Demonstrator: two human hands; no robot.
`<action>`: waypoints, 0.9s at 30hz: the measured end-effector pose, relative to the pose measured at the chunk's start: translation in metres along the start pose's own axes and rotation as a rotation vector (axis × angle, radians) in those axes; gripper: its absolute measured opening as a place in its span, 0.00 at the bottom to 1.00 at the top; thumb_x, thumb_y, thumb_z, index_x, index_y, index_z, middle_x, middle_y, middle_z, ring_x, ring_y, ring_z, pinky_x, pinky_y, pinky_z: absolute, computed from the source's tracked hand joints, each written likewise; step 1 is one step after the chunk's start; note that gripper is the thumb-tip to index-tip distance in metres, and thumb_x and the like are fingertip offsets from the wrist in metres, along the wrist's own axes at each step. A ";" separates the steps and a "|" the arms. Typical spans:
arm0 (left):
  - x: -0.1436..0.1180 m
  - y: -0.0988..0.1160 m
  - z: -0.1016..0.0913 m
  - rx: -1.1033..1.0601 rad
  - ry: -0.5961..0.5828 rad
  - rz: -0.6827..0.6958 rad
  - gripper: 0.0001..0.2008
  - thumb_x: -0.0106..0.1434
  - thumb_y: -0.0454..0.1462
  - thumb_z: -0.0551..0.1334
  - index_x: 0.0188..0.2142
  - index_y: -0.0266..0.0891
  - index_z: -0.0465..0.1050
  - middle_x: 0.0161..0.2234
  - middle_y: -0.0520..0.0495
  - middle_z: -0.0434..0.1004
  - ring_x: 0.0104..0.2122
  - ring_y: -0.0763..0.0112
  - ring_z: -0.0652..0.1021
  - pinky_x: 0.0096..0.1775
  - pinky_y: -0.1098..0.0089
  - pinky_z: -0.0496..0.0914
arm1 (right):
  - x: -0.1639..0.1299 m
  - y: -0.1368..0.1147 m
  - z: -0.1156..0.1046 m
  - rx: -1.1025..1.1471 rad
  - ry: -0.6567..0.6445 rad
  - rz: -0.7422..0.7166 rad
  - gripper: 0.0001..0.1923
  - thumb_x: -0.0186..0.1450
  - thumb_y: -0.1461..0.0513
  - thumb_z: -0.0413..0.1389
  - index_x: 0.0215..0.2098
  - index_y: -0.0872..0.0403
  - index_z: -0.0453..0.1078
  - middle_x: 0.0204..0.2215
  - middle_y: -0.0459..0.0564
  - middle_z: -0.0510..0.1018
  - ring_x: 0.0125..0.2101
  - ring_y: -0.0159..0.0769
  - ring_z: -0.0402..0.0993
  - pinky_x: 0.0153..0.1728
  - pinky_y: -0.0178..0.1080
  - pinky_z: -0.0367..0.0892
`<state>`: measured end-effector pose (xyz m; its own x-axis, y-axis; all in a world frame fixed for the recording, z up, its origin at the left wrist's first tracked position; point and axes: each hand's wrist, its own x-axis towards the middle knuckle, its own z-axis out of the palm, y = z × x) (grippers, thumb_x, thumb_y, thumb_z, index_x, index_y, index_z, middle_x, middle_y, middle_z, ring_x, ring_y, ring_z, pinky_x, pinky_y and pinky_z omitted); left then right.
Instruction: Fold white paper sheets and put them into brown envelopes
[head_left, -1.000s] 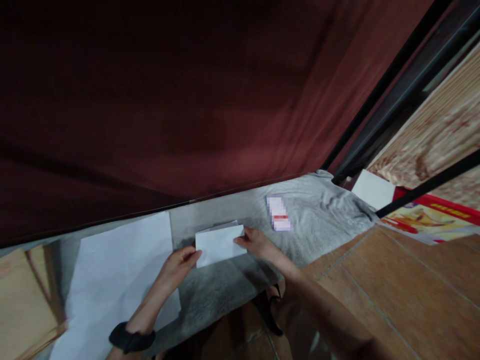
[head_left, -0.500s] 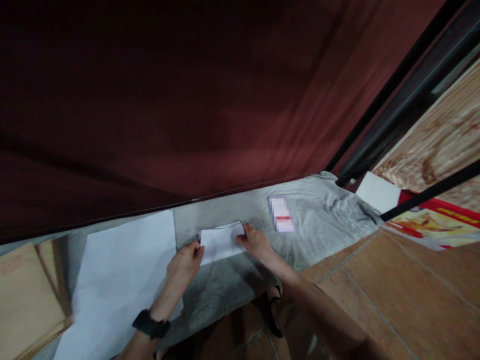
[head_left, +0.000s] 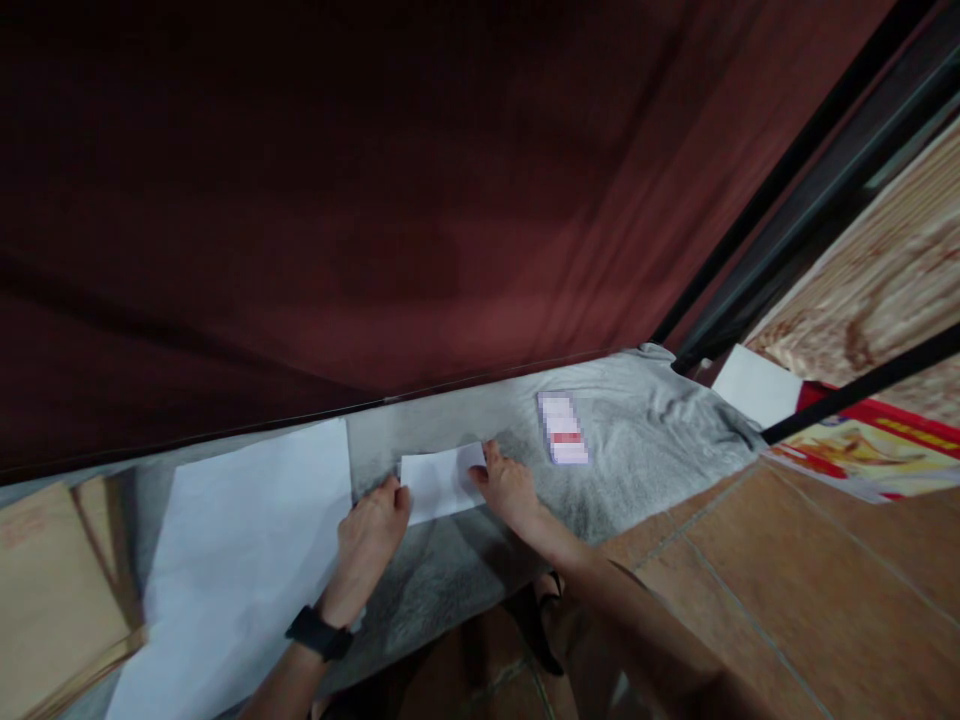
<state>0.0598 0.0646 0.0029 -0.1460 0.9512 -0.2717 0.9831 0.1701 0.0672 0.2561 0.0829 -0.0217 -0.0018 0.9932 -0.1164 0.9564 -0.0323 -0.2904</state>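
"White paper (head_left: 442, 484), the small piece: where is it?"

"Between the two hands, low over the grey cloth (head_left: 645, 440), with one long edge towards the person. It's a narrow rectangle, wider than it is deep."

"And the left hand (head_left: 373, 525)?"

"Closed on the paper's left end, fingers curled in and thumb along the edge. There's a black wristband (head_left: 320, 632) on that arm."

"Is the right hand (head_left: 512, 492) doing the same?"

"Roughly. It grips the other end, thumb on top of the paper and forefinger up at the far corner (the undersides are hidden, so I can't tell how firmly either one pinches)."

"What lies around them?"

"Just left of the left hand, a large white sheet (head_left: 255, 540), spread on the cloth. Past that, at the edge of view, some tan paper (head_left: 60, 590) in layers. Near the right hand, but not touching it, a pale slab (head_left: 562, 428) with a red band, its face blurred into blocks."

"Beyond the cloth?"

"A dark red curtain (head_left: 420, 270) behind, brown floor tiles (head_left: 750, 590) to the right, and a red and yellow printed panel (head_left: 870, 445) on them."
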 end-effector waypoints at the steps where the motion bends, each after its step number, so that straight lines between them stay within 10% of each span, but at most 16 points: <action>1: 0.000 0.001 0.000 0.008 0.007 -0.005 0.21 0.75 0.40 0.45 0.51 0.38 0.74 0.44 0.39 0.85 0.45 0.59 0.84 0.43 0.65 0.73 | 0.000 0.000 0.002 0.001 0.021 -0.007 0.22 0.74 0.56 0.54 0.62 0.58 0.63 0.41 0.60 0.84 0.41 0.50 0.83 0.42 0.45 0.72; 12: -0.001 0.002 0.001 0.019 0.020 0.019 0.21 0.75 0.40 0.44 0.52 0.37 0.73 0.43 0.38 0.84 0.45 0.57 0.84 0.43 0.63 0.74 | 0.003 0.002 0.016 0.005 0.271 -0.312 0.23 0.71 0.64 0.52 0.64 0.58 0.66 0.63 0.62 0.70 0.60 0.50 0.67 0.60 0.51 0.65; 27: 0.003 -0.001 0.014 0.015 0.079 0.043 0.22 0.75 0.39 0.44 0.56 0.35 0.72 0.43 0.37 0.84 0.44 0.58 0.84 0.43 0.63 0.75 | -0.012 -0.014 0.056 0.036 0.268 -0.526 0.26 0.77 0.54 0.49 0.68 0.57 0.63 0.69 0.57 0.63 0.68 0.45 0.61 0.69 0.49 0.56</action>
<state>0.0601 0.0638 -0.0113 -0.1115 0.9750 -0.1923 0.9901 0.1255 0.0624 0.2261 0.0654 -0.0689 -0.3949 0.8702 0.2947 0.8363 0.4733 -0.2769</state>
